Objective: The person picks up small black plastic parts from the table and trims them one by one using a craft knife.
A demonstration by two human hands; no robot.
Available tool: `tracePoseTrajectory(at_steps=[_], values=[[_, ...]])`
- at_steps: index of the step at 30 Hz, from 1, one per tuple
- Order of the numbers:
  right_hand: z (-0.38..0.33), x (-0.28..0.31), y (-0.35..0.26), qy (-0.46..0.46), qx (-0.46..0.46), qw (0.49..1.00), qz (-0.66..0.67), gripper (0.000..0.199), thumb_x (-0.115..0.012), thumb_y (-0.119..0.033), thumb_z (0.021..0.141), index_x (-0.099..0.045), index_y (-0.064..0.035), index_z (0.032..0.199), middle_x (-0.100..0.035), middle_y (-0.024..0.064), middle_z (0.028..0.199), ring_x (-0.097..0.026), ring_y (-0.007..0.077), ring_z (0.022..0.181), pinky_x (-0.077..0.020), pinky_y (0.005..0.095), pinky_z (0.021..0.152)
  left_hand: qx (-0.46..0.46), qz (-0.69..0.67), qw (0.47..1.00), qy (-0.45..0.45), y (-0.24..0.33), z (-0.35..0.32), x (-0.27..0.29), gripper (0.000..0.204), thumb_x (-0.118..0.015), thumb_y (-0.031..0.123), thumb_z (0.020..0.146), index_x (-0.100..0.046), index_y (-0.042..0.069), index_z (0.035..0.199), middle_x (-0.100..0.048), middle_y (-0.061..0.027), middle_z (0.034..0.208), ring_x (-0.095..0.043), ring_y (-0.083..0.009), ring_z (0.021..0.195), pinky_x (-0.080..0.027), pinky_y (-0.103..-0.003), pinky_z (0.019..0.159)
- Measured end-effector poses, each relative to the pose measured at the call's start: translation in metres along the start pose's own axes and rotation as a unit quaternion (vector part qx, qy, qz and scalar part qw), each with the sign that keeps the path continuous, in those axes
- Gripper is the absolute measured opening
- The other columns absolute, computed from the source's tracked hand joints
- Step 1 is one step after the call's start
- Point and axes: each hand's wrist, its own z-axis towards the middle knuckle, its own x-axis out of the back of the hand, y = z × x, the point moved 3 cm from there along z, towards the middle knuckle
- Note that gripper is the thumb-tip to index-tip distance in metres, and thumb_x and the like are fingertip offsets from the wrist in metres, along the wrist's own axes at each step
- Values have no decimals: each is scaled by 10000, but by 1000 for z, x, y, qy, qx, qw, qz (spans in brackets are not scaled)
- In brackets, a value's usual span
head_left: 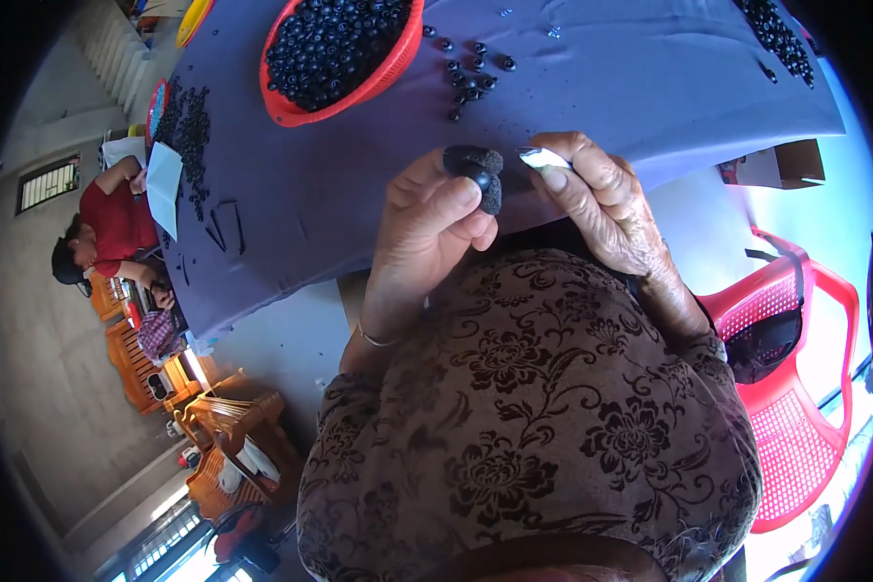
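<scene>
Thumb and bent fingers of my left hand (425, 209) pinch a small black piece (492, 197) near the upper middle of the frame; it shows a smooth round part between dark, grainy lobes, and I cannot tell whether it is one thing or several. That hand is raised, knuckles toward the left, its thumb slanting up to the right and its lower fingers curled in. Just to the right of it, my right hand (606, 199) presses thumb against forefinger on a small shiny pale piece (547, 158), whose dark pointed end faces the black one across a narrow gap. My right wrist leans up and leftward from its forearm, the other fingers folded under; my left forearm rises more steeply, a thin bangle (373, 339) round it. Beneath both forearms spreads my brown flowered top (514, 388). Beyond my fingers lies a blue-purple tablecloth (611, 87), with loose black beads (475, 73) at upper middle and a red basket (398, 82) heaped with more of them to their left. Dark bits (781, 41) cluster at upper right. A red chair (795, 412) stands at the right, and a person in red (116, 223) sits at the far left.
</scene>
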Motion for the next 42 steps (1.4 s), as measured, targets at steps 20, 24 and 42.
tracePoseTrajectory(at_steps=[20, 24, 42], values=[[7, -7, 9, -28, 135, 990, -24, 236, -601, -193, 827, -522, 15, 907, -556, 104, 740, -568, 231, 639, -438, 317, 556, -84, 204, 975, -22, 6, 3, -1, 220, -541, 150, 859, -580, -34, 971, -598, -121, 782, -521, -146, 550, -446, -279, 454], [6, -5, 10, -18, 129, 990, -46, 276, -635, -219, 797, -529, 19, 890, -550, 104, 725, -554, 228, 624, -434, 316, 546, -66, 242, 968, -9, 6, 3, -4, 216, -524, 126, 863, -571, -59, 964, -596, -124, 796, -522, -144, 563, -450, -279, 477], [0, -6, 17, 12, 101, 995, -13, 175, -582, -139, 840, -521, 14, 898, -588, 115, 789, -586, 220, 665, -452, 303, 578, -140, 241, 960, -2, 1, 2, -8, 222, -568, -37, 804, -540, -57, 1024, -573, -105, 868, -546, -118, 703, -474, -230, 606]])
